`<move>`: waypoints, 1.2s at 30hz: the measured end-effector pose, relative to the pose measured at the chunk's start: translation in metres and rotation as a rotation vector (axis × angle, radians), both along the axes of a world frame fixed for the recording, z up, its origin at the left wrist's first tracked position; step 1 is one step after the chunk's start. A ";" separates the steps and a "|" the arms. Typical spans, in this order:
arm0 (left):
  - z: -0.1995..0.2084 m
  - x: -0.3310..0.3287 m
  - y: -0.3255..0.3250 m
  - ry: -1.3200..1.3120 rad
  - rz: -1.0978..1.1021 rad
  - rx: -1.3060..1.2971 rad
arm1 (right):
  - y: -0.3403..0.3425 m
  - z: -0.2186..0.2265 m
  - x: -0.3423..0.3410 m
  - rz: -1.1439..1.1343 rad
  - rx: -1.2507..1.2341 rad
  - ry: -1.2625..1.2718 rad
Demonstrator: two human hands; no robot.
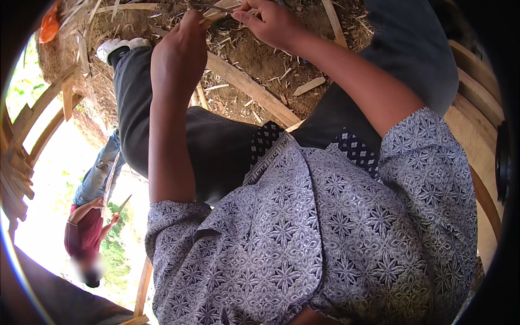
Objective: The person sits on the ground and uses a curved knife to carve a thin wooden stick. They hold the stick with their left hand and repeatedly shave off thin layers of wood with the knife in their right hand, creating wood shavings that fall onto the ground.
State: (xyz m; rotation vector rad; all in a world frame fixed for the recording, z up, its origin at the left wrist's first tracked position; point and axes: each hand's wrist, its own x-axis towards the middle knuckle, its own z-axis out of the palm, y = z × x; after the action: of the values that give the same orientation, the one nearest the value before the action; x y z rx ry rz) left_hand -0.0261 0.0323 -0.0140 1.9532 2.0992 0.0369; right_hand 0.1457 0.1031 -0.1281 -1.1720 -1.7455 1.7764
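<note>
Pinching pale narrow wooden strip (216,17), right hand (272,26) fingers closed | left hand (181,51) beside strip, finger grip hidden, cannot tell | slim dark curved piece (219,7) between hands | below fingers: open shaving-strewn brown soil (234,46), edged by long flat wooden board (253,93), dark-trousered legs (134,103)

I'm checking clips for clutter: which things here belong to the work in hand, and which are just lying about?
In the work:
- pale strip, at the left fingers
- dark piece, at the right fingers; perhaps a blade, kind unclear

Apparently lying about:
- plank
- offcut
- shavings
- orange thing, upper left
</note>
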 end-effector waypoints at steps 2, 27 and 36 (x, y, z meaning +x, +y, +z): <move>-0.001 -0.003 0.000 0.012 0.006 0.000 | -0.006 -0.018 0.001 -0.090 0.204 0.120; 0.001 -0.005 -0.004 -0.003 0.015 -0.045 | 0.002 0.004 0.008 0.131 -0.024 -0.180; 0.000 -0.006 -0.006 -0.003 0.011 -0.019 | 0.010 -0.020 0.026 0.105 -0.064 -0.320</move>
State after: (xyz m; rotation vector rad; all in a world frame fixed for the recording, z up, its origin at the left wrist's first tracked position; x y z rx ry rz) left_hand -0.0324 0.0264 -0.0144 1.9300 2.1006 0.0225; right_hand 0.1721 0.1135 -0.1485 -1.4848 -1.9714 1.7938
